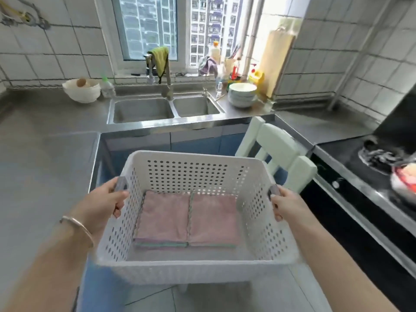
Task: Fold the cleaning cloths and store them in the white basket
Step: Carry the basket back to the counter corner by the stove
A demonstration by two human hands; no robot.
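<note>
I hold the white perforated basket in the air in front of me, above the floor between the counters. My left hand grips its left handle and my right hand grips its right handle. Inside, flat on the bottom, lie two stacks of folded pink cleaning cloths side by side: the left stack and the right stack. Green and purple edges show at the fronts of the stacks.
A steel counter runs along the left and back, with a double sink and a tap draped with a green cloth. A white bowl, stacked plates, a white chair and a black stove surround me.
</note>
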